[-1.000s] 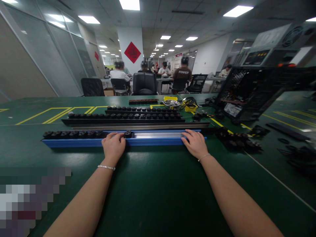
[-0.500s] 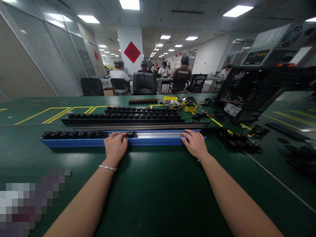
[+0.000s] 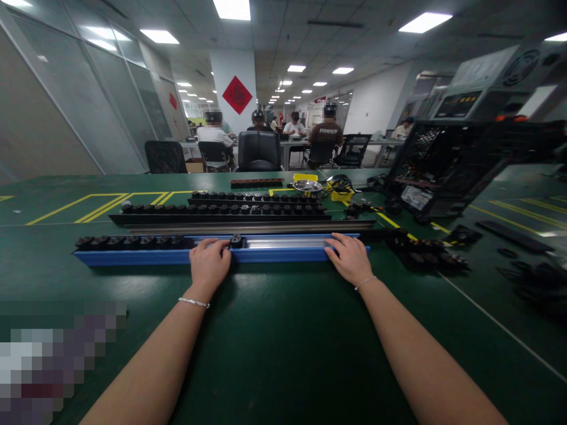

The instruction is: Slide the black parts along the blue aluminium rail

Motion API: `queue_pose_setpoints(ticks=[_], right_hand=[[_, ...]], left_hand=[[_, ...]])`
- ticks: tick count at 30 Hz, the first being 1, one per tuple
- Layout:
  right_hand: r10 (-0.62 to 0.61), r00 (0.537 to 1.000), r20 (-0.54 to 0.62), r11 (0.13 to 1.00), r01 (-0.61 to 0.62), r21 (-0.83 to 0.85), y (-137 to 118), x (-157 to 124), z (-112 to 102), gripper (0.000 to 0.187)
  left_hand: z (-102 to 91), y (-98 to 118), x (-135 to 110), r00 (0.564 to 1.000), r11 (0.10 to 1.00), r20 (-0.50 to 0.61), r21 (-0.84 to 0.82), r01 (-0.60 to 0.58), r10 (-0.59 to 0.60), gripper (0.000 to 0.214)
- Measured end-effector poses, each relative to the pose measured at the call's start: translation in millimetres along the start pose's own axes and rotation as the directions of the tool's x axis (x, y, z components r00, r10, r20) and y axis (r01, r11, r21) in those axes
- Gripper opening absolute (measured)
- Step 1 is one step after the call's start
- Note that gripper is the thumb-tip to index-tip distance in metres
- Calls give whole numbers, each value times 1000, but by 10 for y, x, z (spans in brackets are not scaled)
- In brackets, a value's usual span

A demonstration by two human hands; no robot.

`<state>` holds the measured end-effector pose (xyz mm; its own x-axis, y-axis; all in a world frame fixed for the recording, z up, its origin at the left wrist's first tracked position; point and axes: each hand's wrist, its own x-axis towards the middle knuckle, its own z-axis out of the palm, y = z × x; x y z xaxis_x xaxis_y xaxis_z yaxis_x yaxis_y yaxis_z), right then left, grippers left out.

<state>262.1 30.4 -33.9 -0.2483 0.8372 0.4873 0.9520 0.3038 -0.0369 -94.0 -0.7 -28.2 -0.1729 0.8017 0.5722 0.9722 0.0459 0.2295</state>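
Observation:
A long blue channel rail (image 3: 274, 254) with a silvery inner track lies across the table before me. My left hand (image 3: 209, 261) reaches over its front wall, fingers curled against a small black round-topped block (image 3: 236, 241) in the track; the fingertips are partly hidden. Farther left, a row of similar black blocks (image 3: 133, 242) sits in the channel. Near the rail's right end my right hand (image 3: 348, 260) grips the wall, thumb in front and fingers over the top. Between the block and my right hand, bare track shows.
Behind the blue rail lie a thin metal bar (image 3: 257, 226) and black strips with several blocks (image 3: 221, 212). To the right are loose black parts (image 3: 429, 252) and an open computer case (image 3: 425, 171). A metal dish (image 3: 308, 186) stands farther back. People sit at distant desks.
My left hand and the black block beside it have shifted slightly right along the track. My right hand stays in place on the rail.

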Motion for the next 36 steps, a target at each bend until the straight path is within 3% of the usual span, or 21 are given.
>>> queue_pose_setpoints(ticks=[36], right_hand=[[3, 1000, -9, 1000, -3, 2, -17, 0, -4, 43]], left_hand=[[-21, 60, -26, 992, 992, 41, -35, -117, 119, 33]])
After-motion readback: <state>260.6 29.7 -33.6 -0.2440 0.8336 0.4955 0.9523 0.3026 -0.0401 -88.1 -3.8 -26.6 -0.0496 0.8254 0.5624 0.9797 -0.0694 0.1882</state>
